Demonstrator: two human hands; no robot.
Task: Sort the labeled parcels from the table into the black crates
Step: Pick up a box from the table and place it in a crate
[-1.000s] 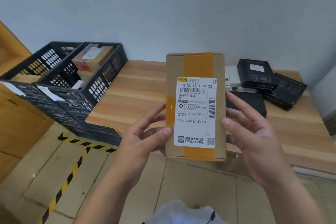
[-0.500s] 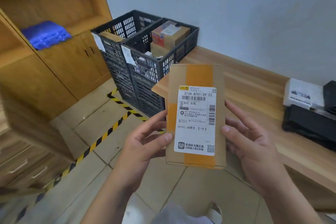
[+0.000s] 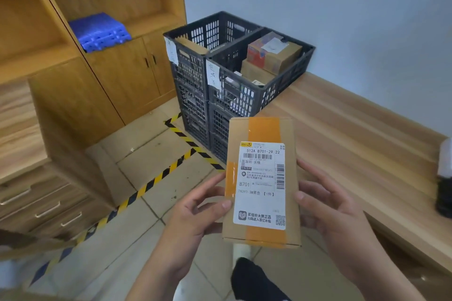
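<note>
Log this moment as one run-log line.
step: reading label | parcel: held upright, off table | left hand: grips left edge | right hand: grips right edge | crates: ahead, right one holds boxes

A parcel-sorting room: stacked black crates [image 3: 234,76] with handwritten tags, hazard-striped floor tape [image 3: 156,178], wooden cabinets [image 3: 117,76].

The room was evenly and softly lit, with no hard shadows anywhere. The parcel's label [image 3: 261,186] read sharp at the centre. Toward the edges the wide lens bent the wooden cabinet [image 3: 73,95] and smeared the table's [image 3: 354,142] far right end into blur.
</note>
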